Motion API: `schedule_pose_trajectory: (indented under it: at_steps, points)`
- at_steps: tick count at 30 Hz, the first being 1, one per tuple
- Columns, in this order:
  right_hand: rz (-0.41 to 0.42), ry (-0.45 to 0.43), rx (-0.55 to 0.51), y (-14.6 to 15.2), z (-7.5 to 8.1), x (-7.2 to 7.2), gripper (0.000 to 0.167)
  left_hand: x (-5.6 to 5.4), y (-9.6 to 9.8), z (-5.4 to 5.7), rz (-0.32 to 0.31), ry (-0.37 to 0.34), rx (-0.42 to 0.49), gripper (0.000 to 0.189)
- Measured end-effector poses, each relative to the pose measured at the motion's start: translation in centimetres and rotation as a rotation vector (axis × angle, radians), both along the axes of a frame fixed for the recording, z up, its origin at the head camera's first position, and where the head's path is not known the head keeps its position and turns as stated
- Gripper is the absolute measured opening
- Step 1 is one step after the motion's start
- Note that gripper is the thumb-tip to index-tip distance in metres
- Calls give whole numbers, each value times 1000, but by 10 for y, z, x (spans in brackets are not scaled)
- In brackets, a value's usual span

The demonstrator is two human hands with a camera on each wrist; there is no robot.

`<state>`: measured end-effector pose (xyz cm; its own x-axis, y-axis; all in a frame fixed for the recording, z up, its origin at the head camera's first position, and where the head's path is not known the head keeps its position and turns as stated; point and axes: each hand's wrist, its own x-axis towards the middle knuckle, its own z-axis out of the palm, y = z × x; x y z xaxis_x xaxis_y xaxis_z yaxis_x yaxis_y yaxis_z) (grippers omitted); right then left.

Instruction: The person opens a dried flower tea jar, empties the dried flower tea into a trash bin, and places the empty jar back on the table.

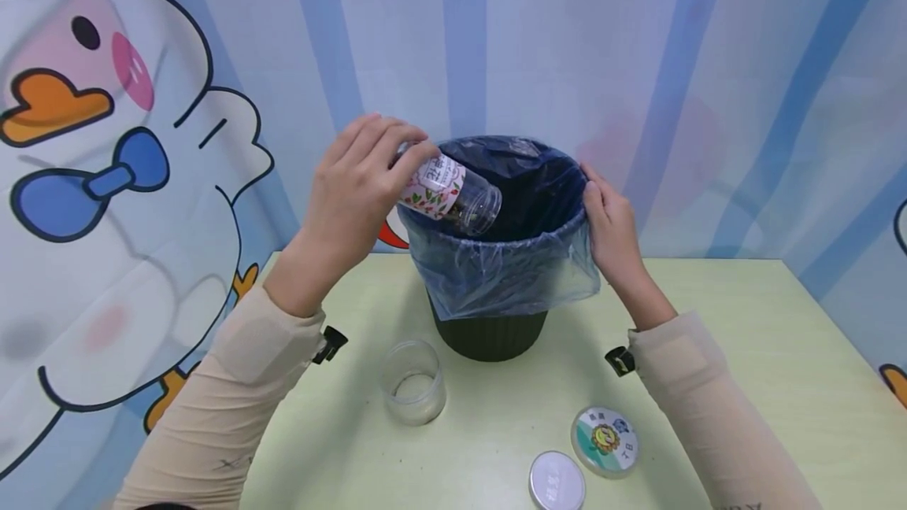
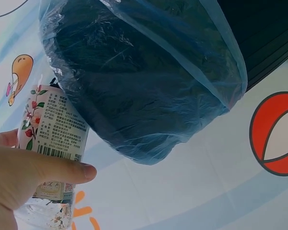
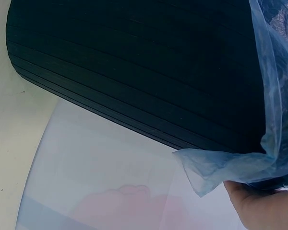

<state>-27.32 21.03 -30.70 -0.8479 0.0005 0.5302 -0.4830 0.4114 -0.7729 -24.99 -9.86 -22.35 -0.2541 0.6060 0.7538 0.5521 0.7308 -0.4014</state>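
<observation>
My left hand (image 1: pixel 364 183) grips a clear jar (image 1: pixel 453 194) with a floral label, tipped so its uncapped mouth points down into the trash can. Bits of dark dried material show inside the jar near its mouth. In the left wrist view the thumb lies across the label of the jar (image 2: pixel 57 124). A black ribbed trash can (image 1: pixel 489 335), lined with a translucent blue bag (image 1: pixel 496 278), stands on the table. My right hand (image 1: pixel 615 230) holds the can's right rim over the bag; in the right wrist view most of its fingers are hidden.
An open clear plastic container (image 1: pixel 413 392) stands in front of the trash can on the left. Closer to me on the right lie a round lid with a flower picture (image 1: pixel 605 441) and a silvery lid (image 1: pixel 557 482). Small crumbs dot the pale table (image 1: pixel 744 337); a printed cloth hangs behind.
</observation>
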Motion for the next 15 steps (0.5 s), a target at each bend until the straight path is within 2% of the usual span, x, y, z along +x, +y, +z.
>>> schedule_pose_trajectory:
  at_steps: [7,15]
  points:
    - [-3,5,0,1,-1,0,47,0,3,1,34,-3,-42,40]
    - [-8,18,0,0,0,0,47,-1,3,0,21,14,-61,36]
